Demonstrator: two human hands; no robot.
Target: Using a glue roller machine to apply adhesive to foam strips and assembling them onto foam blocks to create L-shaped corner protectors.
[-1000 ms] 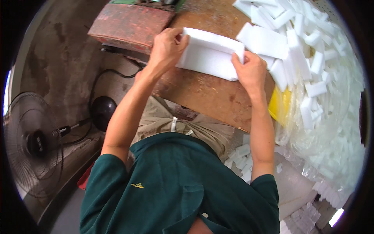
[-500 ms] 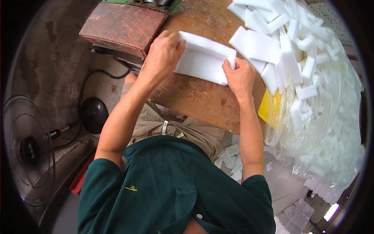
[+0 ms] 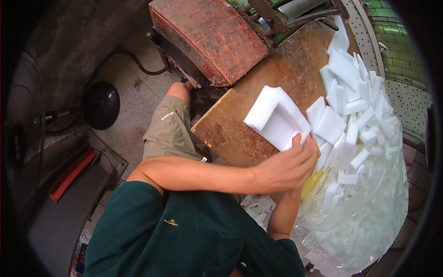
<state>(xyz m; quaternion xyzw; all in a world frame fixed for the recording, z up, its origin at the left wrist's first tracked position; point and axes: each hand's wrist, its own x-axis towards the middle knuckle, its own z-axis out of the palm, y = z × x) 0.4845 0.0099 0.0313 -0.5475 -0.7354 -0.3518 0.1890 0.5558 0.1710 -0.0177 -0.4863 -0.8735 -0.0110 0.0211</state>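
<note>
A white foam tray [image 3: 282,119] with raised walls lies tilted on the wooden tabletop. My left hand [image 3: 288,167] crosses over to its near right corner, with bent fingers closed at the edge there. Underneath, my right hand [image 3: 295,190] is mostly covered by the left one, so its fingers cannot be made out. Both hands sit close together, just left of a heap of loose white foam pieces [image 3: 353,108].
The heap spills from a large clear plastic bag [image 3: 364,221] at the right. Something yellow [image 3: 312,184] shows under it. A worn red machine housing [image 3: 207,37] borders the wooden tabletop [image 3: 240,143] at the far left. A fan base [image 3: 101,105] stands on the floor.
The view has turned rightward. My left hand has left the tray's left end and crossed to its right end beside my right hand. The tray has turned clockwise.
</note>
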